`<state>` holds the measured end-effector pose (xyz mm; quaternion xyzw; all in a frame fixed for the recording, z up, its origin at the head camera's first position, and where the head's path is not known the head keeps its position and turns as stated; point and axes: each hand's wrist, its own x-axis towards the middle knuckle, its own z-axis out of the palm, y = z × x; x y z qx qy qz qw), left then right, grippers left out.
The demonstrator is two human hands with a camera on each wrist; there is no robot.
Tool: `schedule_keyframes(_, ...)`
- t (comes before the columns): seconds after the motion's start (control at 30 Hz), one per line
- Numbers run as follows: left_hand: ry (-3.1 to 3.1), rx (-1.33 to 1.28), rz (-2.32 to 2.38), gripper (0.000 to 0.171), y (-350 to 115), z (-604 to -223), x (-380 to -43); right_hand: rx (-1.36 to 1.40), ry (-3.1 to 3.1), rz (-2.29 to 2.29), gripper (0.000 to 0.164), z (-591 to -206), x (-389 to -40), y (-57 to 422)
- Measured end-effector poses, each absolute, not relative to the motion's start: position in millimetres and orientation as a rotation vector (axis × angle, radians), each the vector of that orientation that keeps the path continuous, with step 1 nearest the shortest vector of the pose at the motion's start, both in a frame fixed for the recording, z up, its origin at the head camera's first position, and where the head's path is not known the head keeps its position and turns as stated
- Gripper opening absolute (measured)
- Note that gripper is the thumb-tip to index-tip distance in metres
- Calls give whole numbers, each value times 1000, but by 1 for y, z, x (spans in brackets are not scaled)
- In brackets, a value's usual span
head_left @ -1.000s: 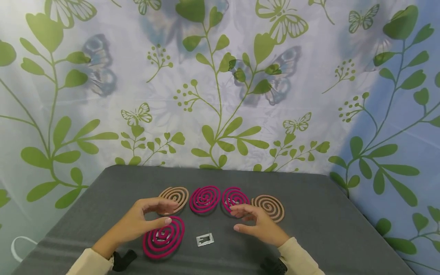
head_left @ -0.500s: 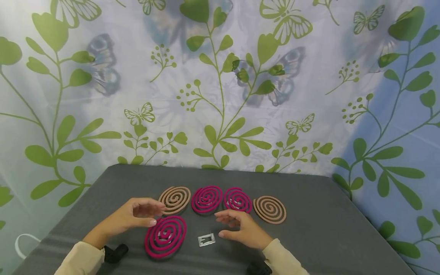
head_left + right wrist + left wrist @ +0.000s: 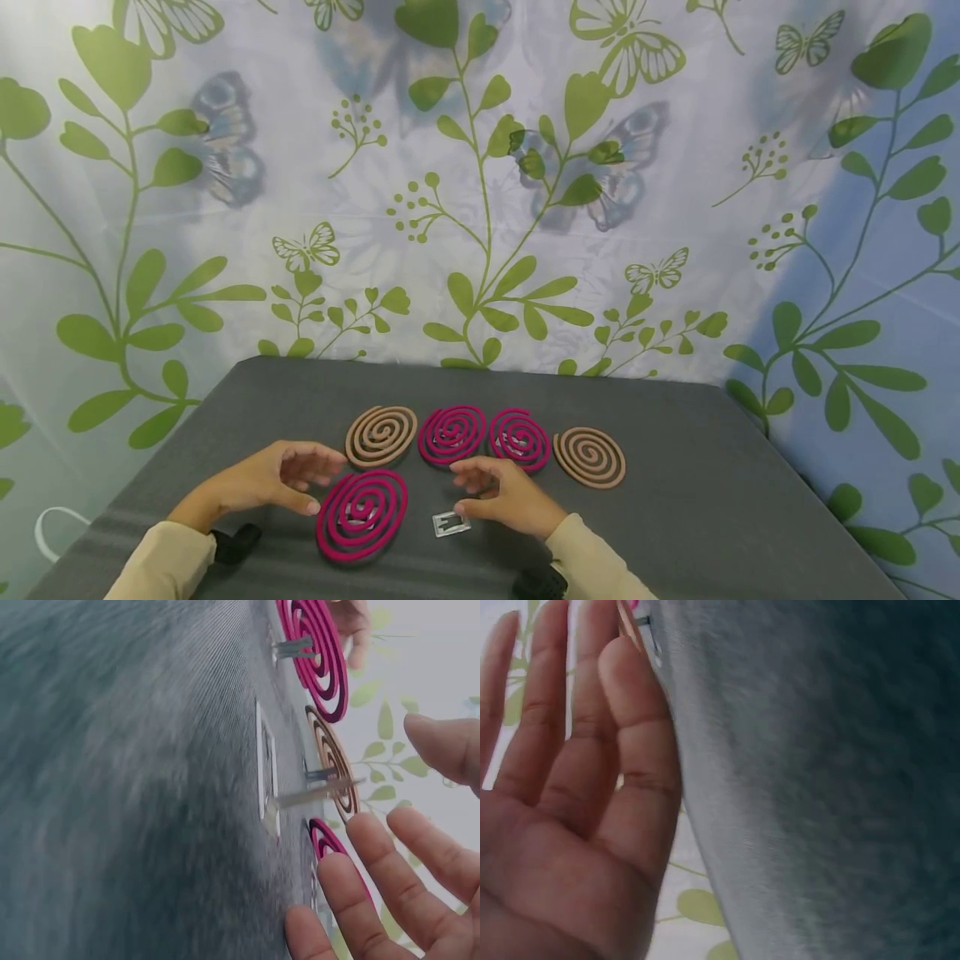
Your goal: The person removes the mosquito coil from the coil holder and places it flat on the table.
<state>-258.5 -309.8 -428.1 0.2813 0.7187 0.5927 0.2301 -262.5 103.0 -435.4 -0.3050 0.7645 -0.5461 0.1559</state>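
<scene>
A pink mosquito coil (image 3: 365, 510) sits raised on a metal stand at the front left. Beside its left edge my left hand (image 3: 270, 479) hovers, fingers loosely bent and holding nothing; the palm (image 3: 570, 862) faces the left wrist camera. A bare silver coil stand (image 3: 441, 527) lies right of that coil, its thin prong (image 3: 311, 795) sticking up in the right wrist view. My right hand (image 3: 513, 496) is just right of the bare stand, thumb and fingers spread apart with nothing between them. Whether the thumb touches the stand I cannot tell.
Behind stands a row: a tan coil (image 3: 382, 433), two pink coils (image 3: 452, 433) and another tan coil (image 3: 592, 454) at the right. All rest on the grey cloth-covered table (image 3: 690, 500). A patterned curtain (image 3: 480, 208) hangs along the back.
My right hand has moved left, to the bare stand. My left hand has drawn left, away from above the front pink coil. The coils look unmoved.
</scene>
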Motion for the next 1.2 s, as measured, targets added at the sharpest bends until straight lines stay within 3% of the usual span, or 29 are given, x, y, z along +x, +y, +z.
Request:
schedule_keyframes(0.33,1941,642,1583,72,-319,-440,-265,-781,2162,-1558,53,-434,-263,86)
schedule_keyframes(0.57,1927,561,1513,79,-357,-516,-314,-762,2181,-1531,55,-433,-266,76)
schedule_keyframes(1.2,1951,598,1457,82,-357,-522,-317,-840,2307,-1350,62,-433,-258,46)
